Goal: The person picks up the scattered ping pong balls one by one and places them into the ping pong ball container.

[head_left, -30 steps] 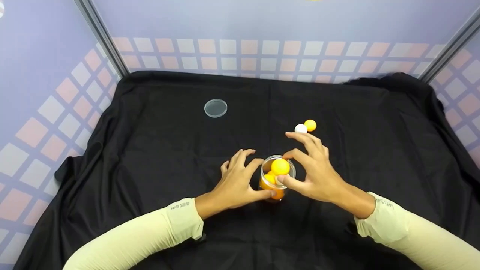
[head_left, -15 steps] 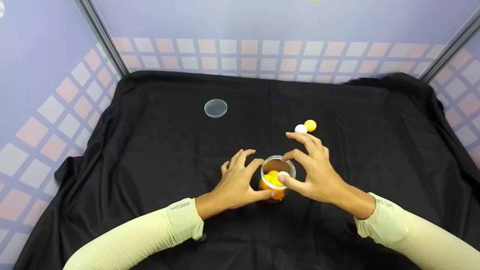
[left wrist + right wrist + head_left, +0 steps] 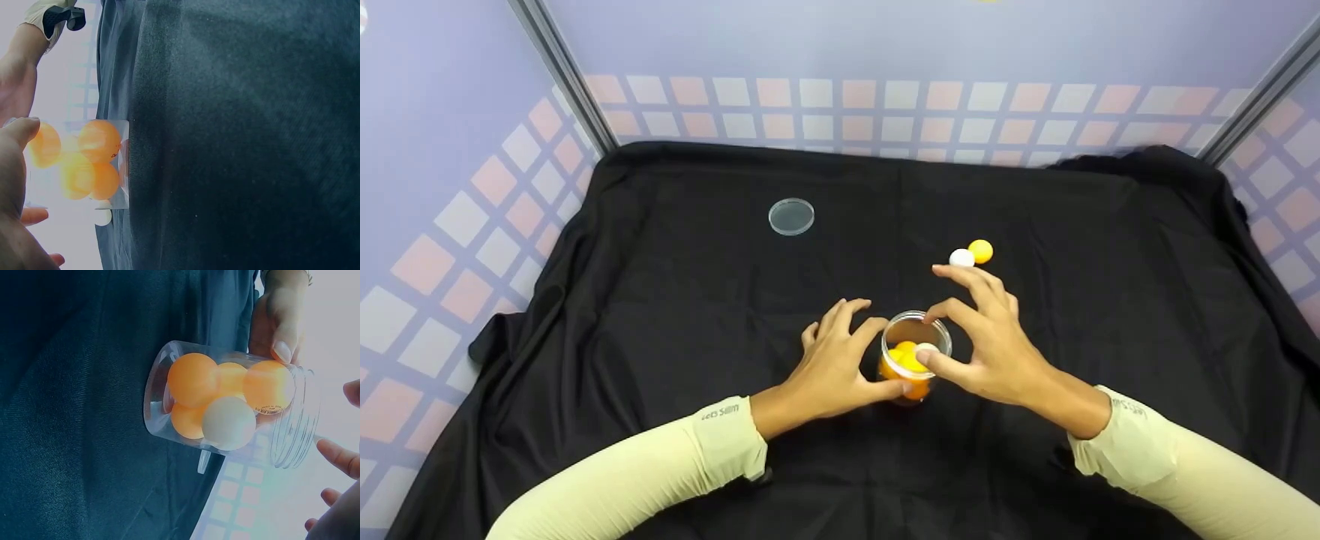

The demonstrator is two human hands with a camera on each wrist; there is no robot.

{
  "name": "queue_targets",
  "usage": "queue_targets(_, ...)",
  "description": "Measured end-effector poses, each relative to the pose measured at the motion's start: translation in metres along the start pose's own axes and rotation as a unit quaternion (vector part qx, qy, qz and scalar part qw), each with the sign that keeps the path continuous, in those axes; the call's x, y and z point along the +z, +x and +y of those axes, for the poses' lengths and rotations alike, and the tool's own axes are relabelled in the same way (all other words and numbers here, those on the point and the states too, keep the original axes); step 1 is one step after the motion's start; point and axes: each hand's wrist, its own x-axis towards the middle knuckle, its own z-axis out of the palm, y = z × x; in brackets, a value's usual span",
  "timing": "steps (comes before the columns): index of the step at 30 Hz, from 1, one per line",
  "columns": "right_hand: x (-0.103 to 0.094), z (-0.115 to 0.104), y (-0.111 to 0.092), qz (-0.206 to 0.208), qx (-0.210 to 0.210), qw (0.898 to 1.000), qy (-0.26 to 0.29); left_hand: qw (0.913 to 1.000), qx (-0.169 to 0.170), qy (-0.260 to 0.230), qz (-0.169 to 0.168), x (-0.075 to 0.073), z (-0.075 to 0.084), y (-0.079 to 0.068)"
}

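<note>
A clear plastic jar [image 3: 911,330] stands upright on black cloth, its mouth uncovered. Inside lie several orange table tennis balls [image 3: 191,379] and a white ball [image 3: 229,423]. My left hand [image 3: 836,367] holds the jar from the left, thumb on the near side, index finger at the far rim. My right hand [image 3: 994,349] hovers at the jar's right with thumb and index finger apart over the mouth, nothing between them. In the right wrist view, the threaded neck and left thumb show near the upper orange ball.
Beyond my right fingertips a loose white ball [image 3: 961,258] and an orange ball [image 3: 980,250] sit side by side on the cloth [image 3: 697,300]. A round clear lid [image 3: 791,217] lies farther back on the left. Patterned panels [image 3: 840,45] enclose the back and sides.
An orange ball seen at the jar's mouth a second ago has left the right fingers and dropped inside. Both hands and the jar have stayed in place.
</note>
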Motion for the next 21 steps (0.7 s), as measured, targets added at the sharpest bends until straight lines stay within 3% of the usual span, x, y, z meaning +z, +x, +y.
queue_targets(7,-0.002,0.003,0.002,-0.002,0.011,1.0,0.0,1.0,0.0,-0.003,-0.002,-0.001,0.0,0.0)
queue_targets(21,-0.007,0.019,0.015,0.039,0.048,0.998,0.004,1.0,-0.001,-0.001,0.004,0.0,-0.001,-0.001)
